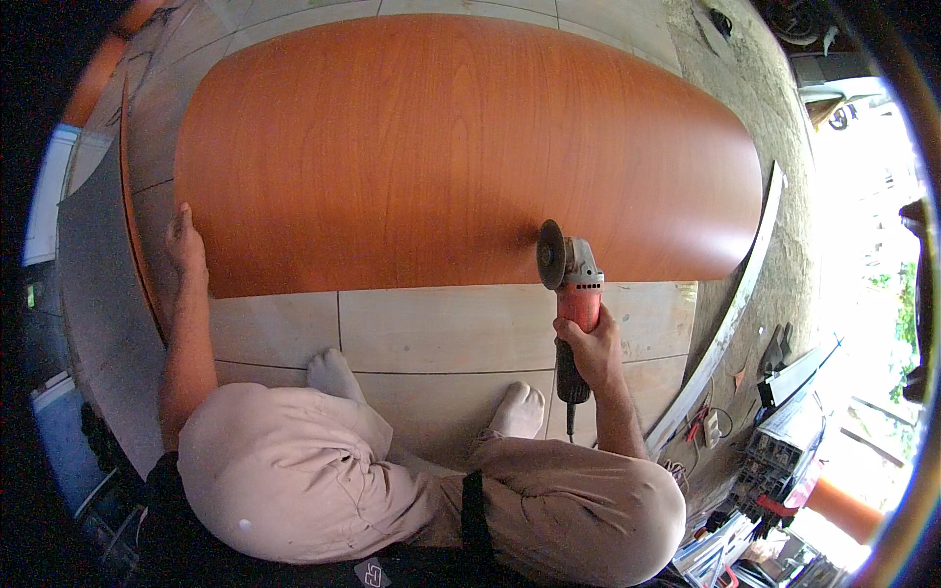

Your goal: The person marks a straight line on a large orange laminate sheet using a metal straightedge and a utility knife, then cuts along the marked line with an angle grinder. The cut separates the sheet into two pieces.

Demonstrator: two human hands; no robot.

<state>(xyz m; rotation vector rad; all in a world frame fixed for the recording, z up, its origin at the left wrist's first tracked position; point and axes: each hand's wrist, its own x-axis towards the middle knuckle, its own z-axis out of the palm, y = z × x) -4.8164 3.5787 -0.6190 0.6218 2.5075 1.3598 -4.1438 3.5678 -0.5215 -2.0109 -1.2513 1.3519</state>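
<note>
A wide reddish-brown wood-grain panel (421,147) lies in front of me, its near edge running across the floor tiles. My left hand (186,247) grips the panel's left edge near the corner, its fingers partly hidden. My right hand (595,345) is closed around a red and black angle grinder (578,306), held upright with its cord hanging from the bottom. The grinder's round dark disc (552,255) stands over the panel near its front edge. Whether the disc touches the surface I cannot tell.
A long pale strip (730,306) lies along the panel's right side. A grey sheet (103,284) with an orange edge stands at the left. Metal profiles (784,446), cables and a power socket (713,427) crowd the lower right. My socked feet (518,407) rest on the tiles.
</note>
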